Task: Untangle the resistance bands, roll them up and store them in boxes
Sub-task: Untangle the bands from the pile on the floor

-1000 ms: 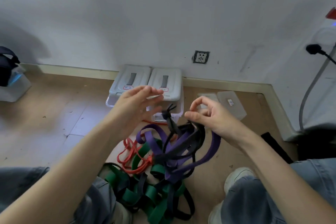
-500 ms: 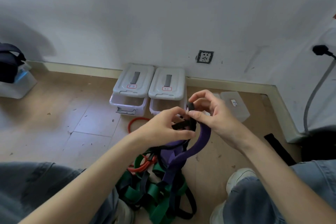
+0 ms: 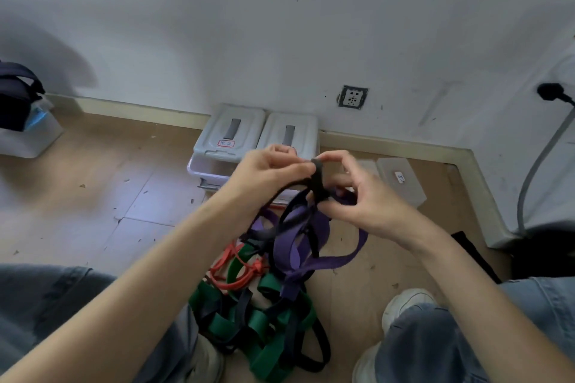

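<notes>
- A red-bordered label (image 3: 226,143) was seen on the left lidded box (image 3: 228,137), its writing too small to be read; another box (image 3: 291,134) stood just beside it.
- A wall socket (image 3: 353,97) was set above the skirting, and two loose lids (image 3: 401,179) lay on the floor (image 3: 93,190).
- A black band (image 3: 318,179) was pinched by the left hand (image 3: 270,174) and the right hand (image 3: 362,193), held close together above the tangled bands (image 3: 267,305).

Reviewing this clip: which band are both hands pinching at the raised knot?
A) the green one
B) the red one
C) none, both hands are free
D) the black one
D: the left hand and the right hand both pinch the black band, lifted above the floor pile.
</notes>
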Available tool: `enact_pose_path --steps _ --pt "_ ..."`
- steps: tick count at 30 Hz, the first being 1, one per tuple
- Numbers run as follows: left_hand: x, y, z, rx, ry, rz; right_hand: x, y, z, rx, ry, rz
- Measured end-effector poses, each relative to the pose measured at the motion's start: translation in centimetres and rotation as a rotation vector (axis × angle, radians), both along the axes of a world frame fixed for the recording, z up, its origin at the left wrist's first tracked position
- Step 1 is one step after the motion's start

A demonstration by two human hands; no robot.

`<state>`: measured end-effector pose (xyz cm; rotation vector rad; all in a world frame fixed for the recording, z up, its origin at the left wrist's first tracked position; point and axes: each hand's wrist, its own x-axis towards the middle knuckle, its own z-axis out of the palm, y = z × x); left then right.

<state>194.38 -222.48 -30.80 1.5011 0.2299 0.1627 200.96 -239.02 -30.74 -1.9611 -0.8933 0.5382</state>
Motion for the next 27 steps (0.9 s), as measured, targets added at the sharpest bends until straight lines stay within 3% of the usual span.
enact_pose_path --steps 2,5,7,9,10,12,15,17,19,21,23,25,27 --pt "-0.3 1.1 0.9 -0.121 0.001 -0.062 0.0 0.4 -0.5 -0.027 -0.115 -0.052" --pt "-0.8 2.1 1.2 -0.214 0.117 -0.210 1.4 -0.2 -0.8 0.109 -0.111 -0.228" --pt "-0.7 3.1 1.3 -0.379 0.128 -0.140 2.8 -1.5 -1.3 0.160 -0.038 -0.389" --pt "-0.6 4.4 1.3 -0.514 0.122 0.048 4.0 -2.9 -1.9 0.265 0.149 -0.688" --pt "-0.6 5.0 1.1 -0.459 0.149 0.133 4.3 -3.3 -2.2 0.308 0.229 -0.823" --pt "-0.5 5.3 -0.1 -0.031 0.304 0.200 4.0 -3.2 -1.8 0.308 0.274 -0.856" --pt "-0.3 4.3 -2.2 0.749 0.538 0.066 2.4 -1.6 0.1 0.421 0.402 -0.536" --pt "-0.2 3.5 -3.6 0.913 0.496 -0.173 1.2 -0.6 1.5 0.577 0.514 -0.302" --pt "-0.2 1.7 -4.1 0.816 0.234 -0.365 0.4 0.0 2.9 0.709 0.606 -0.154" --pt "-0.5 0.0 -4.6 0.668 0.002 -0.399 0.4 0.1 3.9 0.783 0.625 -0.092" --pt "-0.5 -0.2 -4.6 0.546 0.010 -0.360 1.0 -0.2 4.3 0.777 0.576 -0.130" --pt "-0.4 0.9 -4.2 0.453 0.096 -0.321 2.0 -1.2 3.9 0.571 0.308 -0.242" --pt "-0.5 1.9 -3.4 0.346 0.147 -0.283 2.9 -2.4 3.0 0.165 -0.079 -0.287"
